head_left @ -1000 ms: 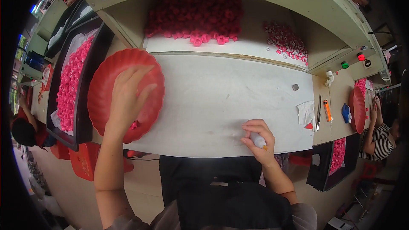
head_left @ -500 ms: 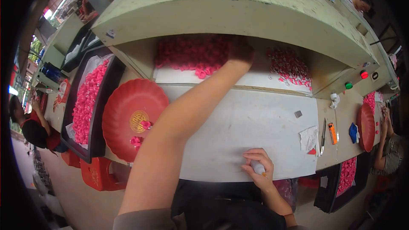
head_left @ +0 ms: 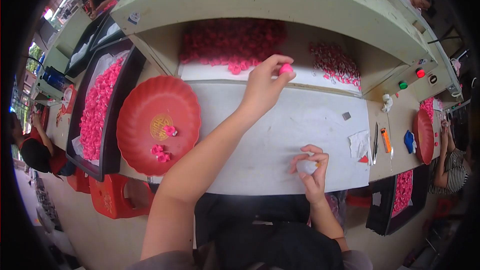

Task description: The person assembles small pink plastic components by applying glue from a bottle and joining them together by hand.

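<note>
Here's my left hand [head_left: 265,82], upper centre of the frame, fingertips pinching a pink piece [head_left: 286,68] just in front of the shelf [head_left: 280,10]. My right hand [head_left: 320,180], lower centre-right, curls around a white bottle [head_left: 306,168]. Left of centre, the red bowl [head_left: 132,105] holds two pink clusters [head_left: 160,154]. Far left, a black tray [head_left: 113,137] brims with pink; lower right, another tray [head_left: 382,215] carries more. In the shelf, a big pink heap [head_left: 230,42] sits left, smaller bits [head_left: 335,67] right.
</note>
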Action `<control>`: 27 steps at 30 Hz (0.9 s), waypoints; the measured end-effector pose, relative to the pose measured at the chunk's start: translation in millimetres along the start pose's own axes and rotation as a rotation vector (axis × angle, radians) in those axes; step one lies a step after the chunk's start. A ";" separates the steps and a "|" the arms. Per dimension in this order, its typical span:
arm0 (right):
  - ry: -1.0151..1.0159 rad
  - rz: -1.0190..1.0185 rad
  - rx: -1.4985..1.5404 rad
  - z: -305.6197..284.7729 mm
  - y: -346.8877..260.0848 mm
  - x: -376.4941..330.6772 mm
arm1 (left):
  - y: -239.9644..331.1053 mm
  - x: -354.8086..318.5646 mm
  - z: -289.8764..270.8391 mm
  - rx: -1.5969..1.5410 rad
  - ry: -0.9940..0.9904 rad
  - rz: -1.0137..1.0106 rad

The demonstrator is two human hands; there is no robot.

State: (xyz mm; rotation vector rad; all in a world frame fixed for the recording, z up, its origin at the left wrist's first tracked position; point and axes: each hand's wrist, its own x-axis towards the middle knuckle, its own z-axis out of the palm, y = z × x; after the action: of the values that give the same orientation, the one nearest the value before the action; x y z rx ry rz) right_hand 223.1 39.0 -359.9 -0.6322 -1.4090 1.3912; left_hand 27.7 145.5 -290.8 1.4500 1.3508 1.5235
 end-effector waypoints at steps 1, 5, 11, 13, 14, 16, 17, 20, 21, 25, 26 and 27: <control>0.018 0.032 0.034 4.6 -6.8 0.9 | 10.1 -25.2 -9.6 -0.188 -0.093 -0.132; -0.100 0.064 -0.078 13.2 -27.1 4.9 | 21.0 -114.7 -40.7 -0.389 -0.125 -0.483; 0.090 0.045 0.005 19.5 -44.9 0.6 | 2.9 -173.2 -38.7 -0.641 -0.080 -0.556; 0.174 0.003 0.122 21.2 -48.8 3.7 | 1.7 -178.9 -38.4 -0.640 -0.060 -0.539; 0.176 0.012 0.113 23.1 -50.8 5.3 | 4.4 -180.2 -39.5 -0.642 -0.050 -0.523; 0.259 -0.029 0.273 25.9 -53.8 8.7 | 6.0 -182.6 -40.9 -0.651 -0.039 -0.514; 0.286 -0.035 0.271 31.6 -55.2 10.5 | 4.8 -183.8 -41.4 -0.603 -0.057 -0.463; 0.253 -0.190 0.077 39.3 -51.5 8.5 | 7.5 -185.2 -44.9 -0.538 -0.077 -0.413; 0.252 -0.185 0.073 41.9 -49.7 7.4 | 9.0 -185.5 -45.7 -0.516 -0.080 -0.410; 0.067 -0.357 -0.193 44.1 -49.8 -0.3 | 10.6 -186.0 -45.2 -0.443 -0.072 -0.345; 0.000 -0.380 -0.260 42.9 -51.0 -1.9 | 10.6 -185.2 -44.6 -0.401 -0.064 -0.304; -0.045 -0.397 -0.293 42.2 -53.0 -1.0 | 10.7 -184.5 -44.3 -0.359 -0.058 -0.262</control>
State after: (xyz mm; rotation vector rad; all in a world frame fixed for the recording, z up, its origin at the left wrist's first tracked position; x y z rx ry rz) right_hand 200.5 10.4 -302.8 -0.4724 -1.6853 0.9000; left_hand 23.3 -39.9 -332.7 1.0428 1.1135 1.4502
